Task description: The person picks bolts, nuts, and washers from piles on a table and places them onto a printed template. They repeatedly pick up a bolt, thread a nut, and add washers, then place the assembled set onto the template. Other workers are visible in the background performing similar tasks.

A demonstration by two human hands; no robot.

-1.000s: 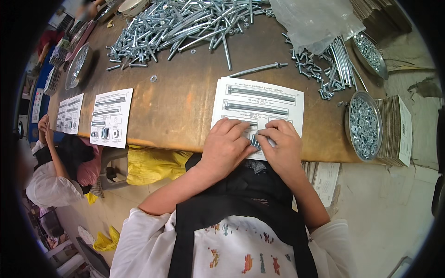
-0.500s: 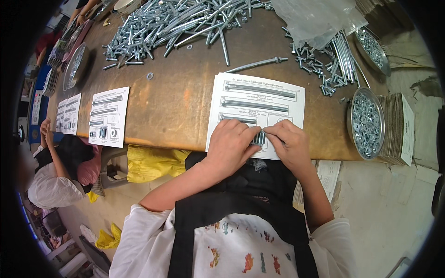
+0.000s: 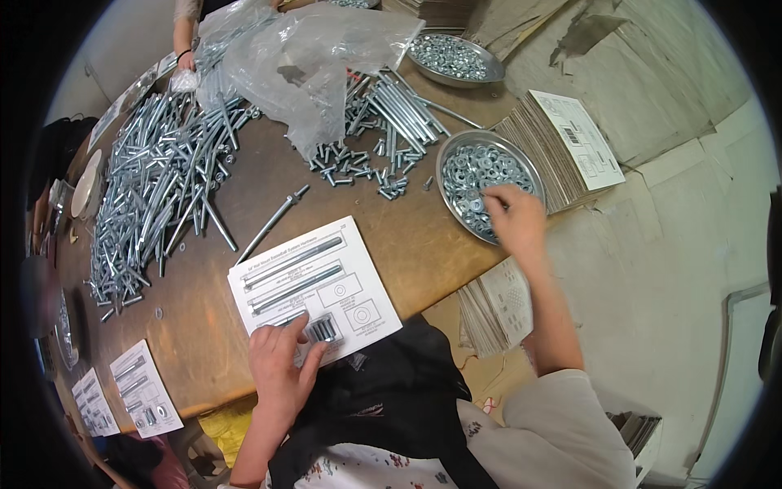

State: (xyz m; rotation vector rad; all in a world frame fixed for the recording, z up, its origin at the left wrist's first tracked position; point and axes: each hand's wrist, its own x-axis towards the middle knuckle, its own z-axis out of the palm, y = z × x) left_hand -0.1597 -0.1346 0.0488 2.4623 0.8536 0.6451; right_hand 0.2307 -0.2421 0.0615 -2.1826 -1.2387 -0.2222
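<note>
A white printed hardware card (image 3: 377,285) lies tilted at the table's front edge. Two long bolts (image 3: 297,287) rest side by side on it. Below them, a shorter bolt (image 3: 293,316) is partly covered by my left hand (image 3: 281,359), and a small cluster of short metal pieces (image 3: 323,329) sits beside my thumb. That hand rests on the card's lower left corner, thumb and fingers apart. To the right, my right hand (image 3: 520,224) reaches into a round metal bowl (image 3: 446,198) of washers (image 3: 482,163). Its fingertips are pinched together among the washers; what is between them is hidden.
A large heap of bolts (image 3: 167,171) covers the left back. Clear plastic bags (image 3: 285,69) lie beside short bolts (image 3: 350,163) and long rods (image 3: 403,110). Stacked cards (image 3: 562,155) flank the bowl; another bowl (image 3: 456,59) stands behind. Another person's hand (image 3: 186,61) touches the plastic.
My right hand has left the card and moved right into the washer bowl. My left hand stays on the card, its fingers now apart. The view has turned to the right.
</note>
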